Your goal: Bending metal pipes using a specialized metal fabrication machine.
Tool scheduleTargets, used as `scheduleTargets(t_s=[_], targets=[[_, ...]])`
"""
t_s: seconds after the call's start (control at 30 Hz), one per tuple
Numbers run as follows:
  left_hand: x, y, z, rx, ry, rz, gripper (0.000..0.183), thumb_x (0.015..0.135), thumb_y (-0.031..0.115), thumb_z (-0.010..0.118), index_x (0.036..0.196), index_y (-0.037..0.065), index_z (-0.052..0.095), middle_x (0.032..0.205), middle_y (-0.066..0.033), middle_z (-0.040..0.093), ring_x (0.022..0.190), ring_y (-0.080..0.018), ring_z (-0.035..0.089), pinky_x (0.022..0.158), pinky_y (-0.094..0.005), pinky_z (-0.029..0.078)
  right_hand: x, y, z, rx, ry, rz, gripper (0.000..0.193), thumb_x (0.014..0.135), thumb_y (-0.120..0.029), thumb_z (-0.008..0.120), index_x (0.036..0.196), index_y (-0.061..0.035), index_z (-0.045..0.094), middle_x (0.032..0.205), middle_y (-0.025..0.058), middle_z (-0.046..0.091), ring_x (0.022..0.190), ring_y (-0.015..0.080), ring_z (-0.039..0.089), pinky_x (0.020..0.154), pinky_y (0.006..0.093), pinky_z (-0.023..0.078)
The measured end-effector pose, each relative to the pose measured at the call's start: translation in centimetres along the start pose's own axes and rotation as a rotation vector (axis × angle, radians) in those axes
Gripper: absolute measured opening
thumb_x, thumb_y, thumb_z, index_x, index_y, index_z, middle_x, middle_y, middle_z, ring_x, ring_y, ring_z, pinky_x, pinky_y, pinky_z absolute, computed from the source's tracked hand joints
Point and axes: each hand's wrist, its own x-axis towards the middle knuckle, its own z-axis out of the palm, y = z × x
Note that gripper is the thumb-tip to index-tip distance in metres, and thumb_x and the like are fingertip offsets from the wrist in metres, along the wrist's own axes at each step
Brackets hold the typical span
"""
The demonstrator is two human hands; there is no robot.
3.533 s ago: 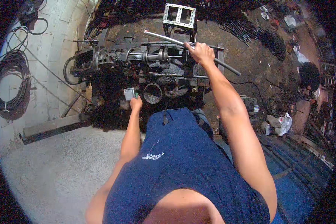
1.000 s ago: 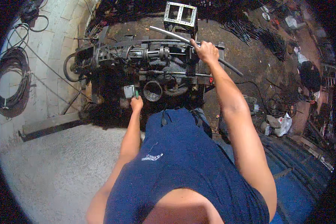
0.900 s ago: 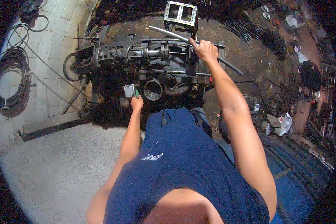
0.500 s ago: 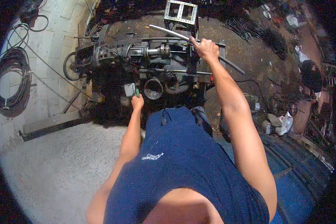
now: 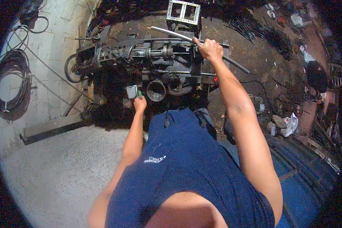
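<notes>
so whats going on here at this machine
A person in a blue shirt stands over a dark, greasy machine on a dirt floor. The right hand is closed around a long metal bar that runs across the top of the machine. The left hand rests at a small grey switch box on the machine's near side. Coiled cable hangs on the wall to the left.

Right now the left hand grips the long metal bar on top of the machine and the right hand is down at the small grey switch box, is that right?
No, the hands are swapped. The head view shows the right hand gripping the long metal bar on top of the machine, and the left hand down at the small grey switch box.
</notes>
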Motion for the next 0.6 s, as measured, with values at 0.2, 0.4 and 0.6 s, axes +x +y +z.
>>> scheduleTargets(t_s=[0.2, 0.4, 0.6], targets=[[-0.2, 0.8, -0.4, -0.004, -0.012, -0.035, 0.04, 0.085, 0.032, 0.053, 0.097, -0.005, 0.062, 0.093, -0.0295, 0.062, 0.094, -0.0452, 0.058, 0.084, -0.0483, 0.045, 0.2, 0.8, 0.2, 0.003, -0.031, 0.033, 0.082, 0.081, -0.074, 0.029, 0.093, -0.0027, 0.068, 0.095, 0.0238, 0.065, 0.094, 0.038, 0.062, 0.08, 0.046, 0.048], [-0.1, 0.4, -0.2, 0.023, -0.041, -0.039, 0.041, 0.085, 0.032, 0.054, 0.102, -0.005, 0.061, 0.098, -0.0287, 0.062, 0.096, -0.0439, 0.058, 0.085, -0.0475, 0.045, 0.0, 0.5, 0.5, 0.024, 0.095, -0.025, 0.07, 0.088, -0.061, 0.03, 0.087, -0.0032, 0.07, 0.09, 0.0237, 0.065, 0.086, 0.0381, 0.064, 0.076, 0.0461, 0.051], [0.1, -0.3, 0.5, -0.005, 0.012, -0.023, 0.041, 0.085, 0.032, 0.054, 0.101, -0.005, 0.062, 0.097, -0.0289, 0.062, 0.096, -0.0441, 0.058, 0.084, -0.0482, 0.045, 0.4, 0.9, 0.9, 0.019, 0.132, 0.028, 0.067, 0.088, -0.058, 0.032, 0.086, -0.0016, 0.07, 0.091, 0.0242, 0.065, 0.086, 0.0386, 0.064, 0.076, 0.046, 0.051]])
